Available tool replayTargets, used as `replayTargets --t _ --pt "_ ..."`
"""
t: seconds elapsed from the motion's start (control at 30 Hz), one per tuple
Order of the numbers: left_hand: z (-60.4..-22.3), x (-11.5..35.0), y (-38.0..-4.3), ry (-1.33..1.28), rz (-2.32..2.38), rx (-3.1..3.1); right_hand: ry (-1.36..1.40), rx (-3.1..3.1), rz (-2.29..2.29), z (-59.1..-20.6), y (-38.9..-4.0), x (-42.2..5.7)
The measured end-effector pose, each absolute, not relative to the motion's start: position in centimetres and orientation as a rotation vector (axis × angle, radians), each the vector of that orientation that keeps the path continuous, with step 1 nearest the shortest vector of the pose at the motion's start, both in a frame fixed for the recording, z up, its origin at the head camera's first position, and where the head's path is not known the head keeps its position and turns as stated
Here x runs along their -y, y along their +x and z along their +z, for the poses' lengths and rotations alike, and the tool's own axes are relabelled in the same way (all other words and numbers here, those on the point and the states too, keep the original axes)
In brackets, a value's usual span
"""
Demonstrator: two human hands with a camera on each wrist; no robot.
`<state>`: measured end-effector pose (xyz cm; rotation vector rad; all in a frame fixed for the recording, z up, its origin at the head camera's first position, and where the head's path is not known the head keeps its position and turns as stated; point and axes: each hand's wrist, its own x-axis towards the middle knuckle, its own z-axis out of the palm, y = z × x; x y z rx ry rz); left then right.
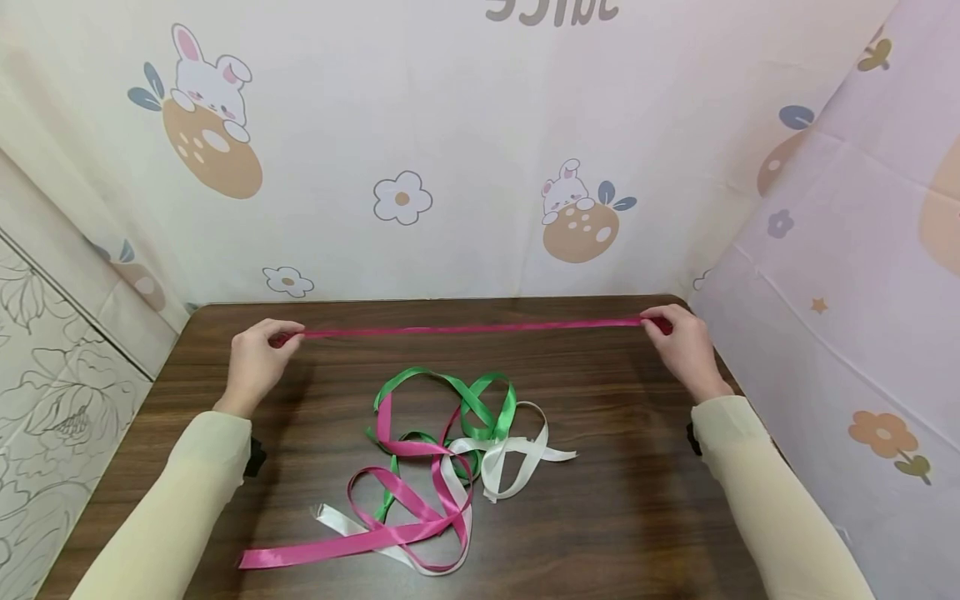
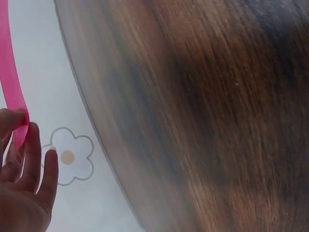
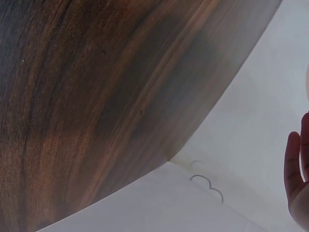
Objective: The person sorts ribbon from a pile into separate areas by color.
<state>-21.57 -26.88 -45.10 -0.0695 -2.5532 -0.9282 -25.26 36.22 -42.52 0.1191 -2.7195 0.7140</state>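
Ribbon (image 1: 472,328) is stretching btwn L hand (image 1: 257,358) & R hand (image 1: 684,346), both pinching it; tangled ribbons (image 1: 447,490) lying on counter (image 1: 600,517).

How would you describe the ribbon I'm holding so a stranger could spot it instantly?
Find the dark wooden table and look toward its far side, by the bunny-print backdrop. There, a pink ribbon runs between the left hand and the right hand, pinched in both. Unlike the tangle of pink, green and white ribbon nearer the front, it is drawn nearly straight.
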Motion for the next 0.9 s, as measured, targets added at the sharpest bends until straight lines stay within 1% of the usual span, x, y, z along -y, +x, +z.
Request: replayTargets --t 0.4,0.67,0.9 --pt "-45.0 27.9 -21.5 0.084 -1.073 2.632 0.116 2.748 0.712 -42.4 -25.5 -36.6" --pt "-45.0 27.7 -22.4 0.160 -1.059 2.633 0.053 2.809 0.717 -42.5 -26.6 -36.5" --pt "-45.0 27.4 -23.6 0.157 -1.020 2.621 -0.014 2.851 0.723 -43.1 -27.8 -36.3"
